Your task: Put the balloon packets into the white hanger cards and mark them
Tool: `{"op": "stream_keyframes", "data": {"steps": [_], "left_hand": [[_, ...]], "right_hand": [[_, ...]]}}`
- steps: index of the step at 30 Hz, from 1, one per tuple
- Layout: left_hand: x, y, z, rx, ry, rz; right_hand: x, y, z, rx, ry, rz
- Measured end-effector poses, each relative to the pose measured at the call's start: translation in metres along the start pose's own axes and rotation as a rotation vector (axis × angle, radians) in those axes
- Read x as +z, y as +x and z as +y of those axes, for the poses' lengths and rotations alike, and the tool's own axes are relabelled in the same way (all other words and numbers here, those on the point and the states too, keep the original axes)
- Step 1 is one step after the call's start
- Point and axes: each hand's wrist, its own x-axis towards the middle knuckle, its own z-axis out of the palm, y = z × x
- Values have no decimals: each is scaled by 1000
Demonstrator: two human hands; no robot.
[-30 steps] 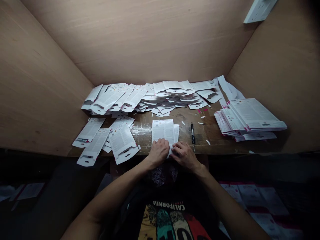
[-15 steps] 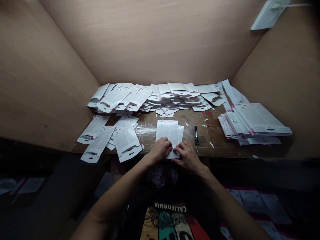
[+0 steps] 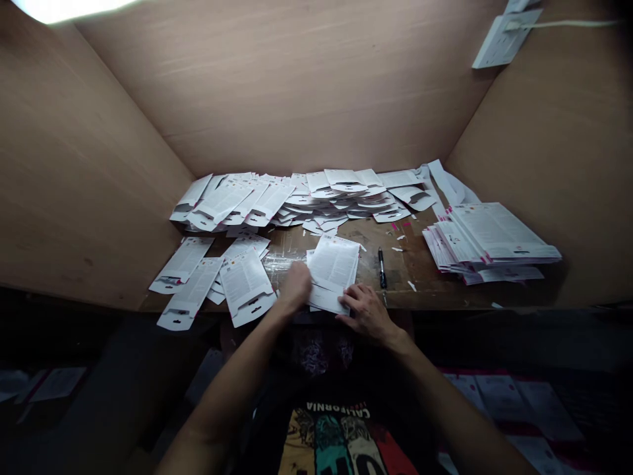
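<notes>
A small stack of white printed hang-tab cards [image 3: 333, 267] lies tilted on the wooden bench [image 3: 297, 300], fanned at its lower edge. My right hand [image 3: 366, 313] grips the stack's lower right corner, fingers over the paper. My left hand [image 3: 295, 287] is blurred and sits just left of the stack, above the bare bench. It is nearest a loose card with a hanger slot [image 3: 246, 287], and I see nothing in it. A black pen [image 3: 382, 268] lies to the right of my right hand.
A wide heap of slotted cards [image 3: 291, 201] fills the back of the bench against the wooden wall [image 3: 297, 86]. A squared pile of cards [image 3: 489, 241] stands at the right. Paper scraps dot the bench. More printed sheets [image 3: 514, 409] lie below the bench at the right.
My left hand has lifted off the stack and moved left. The stack has swung into a tilt and fanned out, and my right hand stays at its lower corner.
</notes>
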Motion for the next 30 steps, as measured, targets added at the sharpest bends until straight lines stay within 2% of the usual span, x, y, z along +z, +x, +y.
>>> {"op": "stream_keyframes", "data": {"steps": [2, 4, 5, 6, 9, 10, 12, 17, 21, 24, 25, 27, 29, 30], "left_hand": [[-18, 8, -30, -142, 13, 102], [-31, 7, -50, -178, 7, 179], [-33, 3, -54, -110, -28, 189], [-32, -3, -55, 18, -83, 169], [-11, -25, -46, 519, -264, 3], [-2, -31, -42, 627, -293, -41], [14, -39, -38, 695, -303, -59], [33, -36, -38, 700, -412, 45], [44, -26, -19, 528, -470, 173], [45, -32, -13, 481, -462, 255], [42, -38, -19, 471, -446, 275], [34, -56, -46, 382, -345, 309], [23, -80, -87, 219, -156, 281], [18, -92, -109, 141, -63, 230]], "right_hand": [[-1, 0, -1, 8, 14, -5], [-2, 1, -2, 15, 26, 4], [-2, 1, -3, 14, 29, 13], [-2, 2, -4, 5, 34, 23], [-2, 1, -6, -50, 68, 42], [-2, 0, -6, -60, 87, 47], [-2, -3, -5, -66, 129, 61], [1, -6, -5, -29, 184, 106], [9, 4, -12, 142, 76, 141], [15, 6, -15, 186, -36, 119], [16, 5, -15, 175, -47, 115], [18, 2, -13, 136, -49, 109], [19, 1, -11, 111, -52, 102], [18, 2, -11, 107, -55, 97]]}}
